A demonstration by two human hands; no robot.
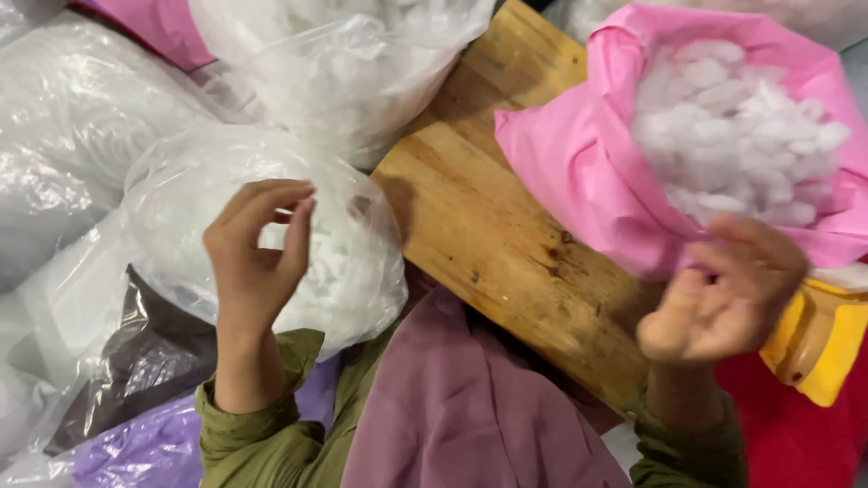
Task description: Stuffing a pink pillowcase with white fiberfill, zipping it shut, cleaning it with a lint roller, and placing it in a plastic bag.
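My left hand point(256, 262) is raised in front of a clear plastic bag point(353, 271) packed with white fluffy stuffing; its fingers are curled but apart, and nothing shows in them. My right hand point(723, 294) is blurred and hovers just below the open mouth of a pink bag point(579, 172), which is filled with white stuffing point(732, 126). Its fingers are bent loosely around an empty palm. Both sleeves are olive green.
A wooden board point(488, 226) runs diagonally between the two bags. More clear bags of stuffing point(344, 63) lie at the top and left. A mauve cloth point(452, 398) covers my lap, purple plastic point(145, 447) sits lower left, and a yellow object point(818, 339) and red fabric point(796, 434) are lower right.
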